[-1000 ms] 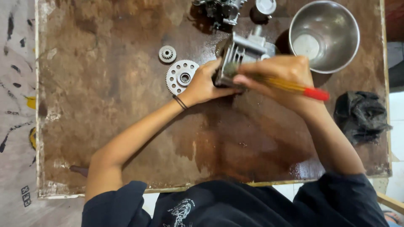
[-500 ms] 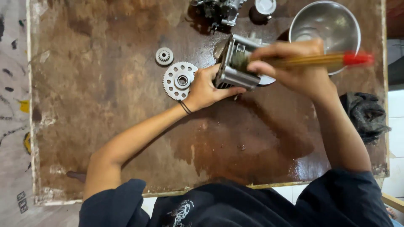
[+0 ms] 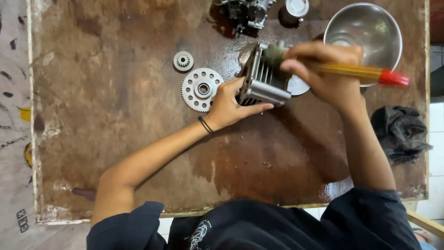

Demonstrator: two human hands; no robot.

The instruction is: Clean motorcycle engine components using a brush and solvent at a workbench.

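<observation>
Right, status from the head view:
left hand [image 3: 227,103]: gripping the finned engine cylinder [image 3: 263,78] from its 9 o'clock side, fingers wrapped under the lower edge, thumb up top. Closed firmly on it.
right hand [image 3: 326,69]: pinching a yellow-handled brush [image 3: 351,71], fist mostly closed around the shaft; red end cap pointing to 3 o'clock, bristle end sitting at the cylinder's top edge.
cylinder position: standing tilted on the wet brown worktable [image 3: 115,139], upper centre, just beside the steel bowl [image 3: 365,32] at its 2 o'clock. Something pale and round is lying behind it, too hidden to identify.
loose parts: large perforated gear [image 3: 201,89] touching the left hand at 9 o'clock; small gear [image 3: 183,60] near it at 11 o'clock.
other: engine assembly [image 3: 245,11] and a round cap-like part [image 3: 295,8] at 12 o'clock, dark rag [image 3: 400,132] at 4 o'clock of the right hand.
technique, my read: keep the left-hand clamp steady so the casting isn't rocking, be running bristles along the fin slots rather than across, and keep the grip clear of fin edges. Wet table means slip risk.
</observation>
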